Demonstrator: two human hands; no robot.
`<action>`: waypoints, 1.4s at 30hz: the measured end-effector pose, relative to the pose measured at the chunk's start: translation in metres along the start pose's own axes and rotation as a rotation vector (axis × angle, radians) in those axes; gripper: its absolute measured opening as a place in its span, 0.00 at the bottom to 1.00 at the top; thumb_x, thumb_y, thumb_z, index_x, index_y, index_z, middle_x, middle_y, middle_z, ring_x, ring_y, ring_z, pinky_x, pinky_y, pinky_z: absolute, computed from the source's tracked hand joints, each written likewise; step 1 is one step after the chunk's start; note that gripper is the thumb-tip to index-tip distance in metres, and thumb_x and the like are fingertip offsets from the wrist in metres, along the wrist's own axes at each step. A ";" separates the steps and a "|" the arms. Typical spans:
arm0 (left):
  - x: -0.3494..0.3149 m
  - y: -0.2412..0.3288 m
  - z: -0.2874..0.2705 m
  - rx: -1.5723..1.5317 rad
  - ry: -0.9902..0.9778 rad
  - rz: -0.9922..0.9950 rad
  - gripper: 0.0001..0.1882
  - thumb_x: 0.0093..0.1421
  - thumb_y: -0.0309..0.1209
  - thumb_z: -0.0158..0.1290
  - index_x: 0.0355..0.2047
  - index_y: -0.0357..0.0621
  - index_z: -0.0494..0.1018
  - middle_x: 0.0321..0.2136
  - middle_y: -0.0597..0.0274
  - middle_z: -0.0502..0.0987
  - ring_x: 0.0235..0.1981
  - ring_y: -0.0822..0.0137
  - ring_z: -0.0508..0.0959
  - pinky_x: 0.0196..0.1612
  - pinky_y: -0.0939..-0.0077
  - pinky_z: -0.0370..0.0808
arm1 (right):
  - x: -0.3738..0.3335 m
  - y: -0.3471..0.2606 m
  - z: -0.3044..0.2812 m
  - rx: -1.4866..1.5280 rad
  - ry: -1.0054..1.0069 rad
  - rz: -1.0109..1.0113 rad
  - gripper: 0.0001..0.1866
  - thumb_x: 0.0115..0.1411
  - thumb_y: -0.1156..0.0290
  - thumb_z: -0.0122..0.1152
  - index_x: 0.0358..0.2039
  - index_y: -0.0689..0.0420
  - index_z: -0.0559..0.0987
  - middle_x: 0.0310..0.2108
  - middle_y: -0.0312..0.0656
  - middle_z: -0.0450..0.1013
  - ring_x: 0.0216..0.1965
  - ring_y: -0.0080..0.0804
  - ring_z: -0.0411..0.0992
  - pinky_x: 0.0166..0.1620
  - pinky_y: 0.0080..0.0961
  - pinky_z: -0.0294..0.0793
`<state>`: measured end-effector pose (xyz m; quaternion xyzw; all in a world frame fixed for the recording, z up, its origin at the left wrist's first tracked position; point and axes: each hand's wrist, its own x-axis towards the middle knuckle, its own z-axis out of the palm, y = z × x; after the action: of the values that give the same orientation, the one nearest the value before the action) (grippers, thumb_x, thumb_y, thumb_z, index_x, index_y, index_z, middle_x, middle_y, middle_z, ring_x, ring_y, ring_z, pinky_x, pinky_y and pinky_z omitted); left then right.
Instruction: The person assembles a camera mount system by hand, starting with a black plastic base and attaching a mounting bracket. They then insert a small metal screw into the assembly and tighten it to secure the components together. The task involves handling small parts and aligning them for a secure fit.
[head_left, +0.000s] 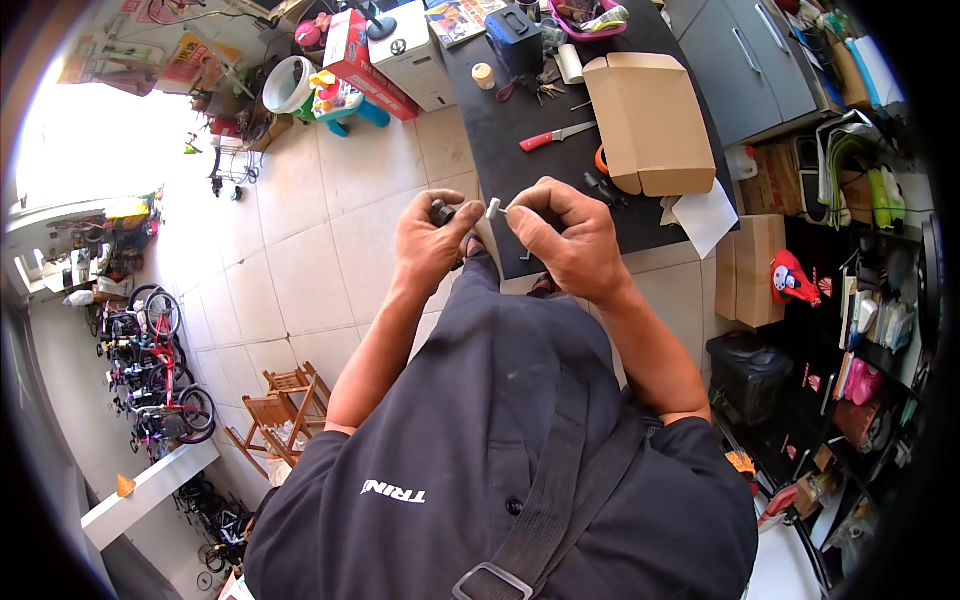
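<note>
Both of my hands are raised in front of me, close together beside the near left edge of the black table [540,110]. My left hand [428,232] is closed around a small dark, rounded piece [441,211]; most of it is hidden by the fingers. My right hand [570,235] pinches the thin stem of a small silver metal piece [493,208] between thumb and forefinger. The silver head of that piece is right by my left fingertips; whether they touch it I cannot tell.
On the table lie an opened cardboard box [650,120], a red-handled knife [556,137], keys [549,92], a small jar [483,76] and a white sheet [706,215]. Wooden folding chairs [280,415] stand at left on the tiled floor. Crowded shelves [870,330] line the right.
</note>
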<state>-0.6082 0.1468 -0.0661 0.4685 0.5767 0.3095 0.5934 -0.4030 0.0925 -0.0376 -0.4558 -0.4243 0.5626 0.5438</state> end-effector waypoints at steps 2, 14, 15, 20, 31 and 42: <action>-0.003 -0.004 -0.006 -0.055 -0.040 0.044 0.15 0.68 0.35 0.67 0.47 0.39 0.78 0.24 0.71 0.76 0.17 0.79 0.74 0.21 0.82 0.72 | 0.001 0.001 0.000 -0.014 0.012 0.006 0.04 0.70 0.76 0.65 0.39 0.64 0.82 0.32 0.35 0.80 0.33 0.17 0.78 0.38 0.20 0.79; -0.002 0.000 0.003 -0.144 -0.129 0.124 0.18 0.67 0.38 0.69 0.48 0.39 0.78 0.26 0.70 0.78 0.19 0.80 0.75 0.21 0.84 0.71 | 0.005 0.008 -0.002 -0.109 0.037 -0.037 0.04 0.70 0.77 0.65 0.40 0.65 0.82 0.35 0.37 0.79 0.34 0.19 0.79 0.39 0.21 0.80; -0.001 -0.001 0.006 -0.127 -0.125 0.125 0.18 0.67 0.38 0.69 0.47 0.40 0.78 0.25 0.70 0.78 0.19 0.81 0.75 0.21 0.84 0.71 | 0.005 0.010 -0.002 -0.124 0.036 -0.053 0.03 0.70 0.77 0.65 0.40 0.65 0.82 0.35 0.37 0.79 0.34 0.19 0.80 0.39 0.21 0.80; 0.001 -0.005 0.008 -0.023 -0.033 -0.040 0.16 0.66 0.36 0.69 0.46 0.39 0.78 0.22 0.71 0.76 0.17 0.81 0.74 0.21 0.83 0.71 | 0.004 0.005 -0.003 -0.084 0.036 -0.165 0.03 0.69 0.79 0.65 0.39 0.66 0.82 0.36 0.37 0.77 0.34 0.20 0.80 0.38 0.21 0.80; 0.006 -0.006 0.009 -0.033 -0.057 -0.082 0.17 0.68 0.35 0.68 0.50 0.38 0.79 0.26 0.69 0.79 0.18 0.79 0.75 0.21 0.83 0.71 | 0.007 0.002 -0.002 -0.063 0.028 -0.207 0.02 0.69 0.81 0.63 0.39 0.67 0.82 0.36 0.38 0.75 0.34 0.19 0.79 0.36 0.20 0.79; -0.008 -0.010 0.017 -0.595 -0.263 -0.128 0.14 0.76 0.36 0.57 0.50 0.36 0.76 0.23 0.65 0.76 0.22 0.73 0.74 0.29 0.79 0.72 | 0.013 0.025 0.005 -0.604 0.101 -0.374 0.08 0.67 0.73 0.69 0.45 0.57 0.81 0.37 0.44 0.79 0.32 0.38 0.83 0.35 0.35 0.81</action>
<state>-0.5940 0.1326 -0.0739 0.2732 0.4078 0.3635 0.7918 -0.4137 0.1042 -0.0609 -0.5377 -0.6202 0.2790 0.4984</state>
